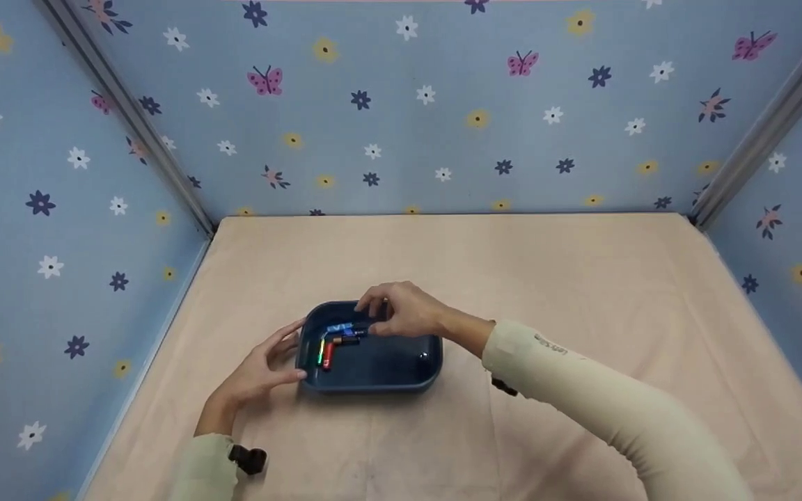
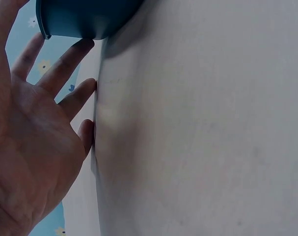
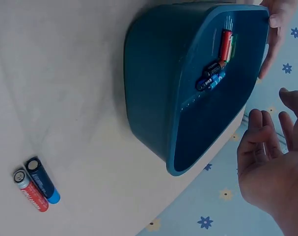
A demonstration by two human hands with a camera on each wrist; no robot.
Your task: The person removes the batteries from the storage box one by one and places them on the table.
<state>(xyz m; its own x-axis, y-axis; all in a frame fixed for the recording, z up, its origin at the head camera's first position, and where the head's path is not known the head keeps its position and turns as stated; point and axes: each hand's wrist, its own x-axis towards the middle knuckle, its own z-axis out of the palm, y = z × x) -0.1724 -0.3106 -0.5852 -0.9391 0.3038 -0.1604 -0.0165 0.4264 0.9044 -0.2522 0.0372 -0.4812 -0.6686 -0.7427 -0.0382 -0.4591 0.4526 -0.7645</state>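
Your left hand [image 1: 255, 376] is spread wide, its thumb and fingers resting against the left end of the dark blue bin [image 1: 373, 388] without wrapping around it. Your right hand [image 1: 408, 309] is above the bin's far side, thumb apart from loosely bent fingers — nothing shows in its hold. The bin stands on the pale table [image 1: 582, 292]. Inside, toward its left end, lie a red battery [image 3: 226, 45] and a green battery [image 3: 231, 50] side by side, near a black battery [image 3: 213, 68] and some blue batteries [image 3: 210, 82]. Your right wrist view shows two more on the table, outside the bin — a red-and-silver battery [image 3: 33, 194] just beside a dark blue battery [image 3: 41, 178].
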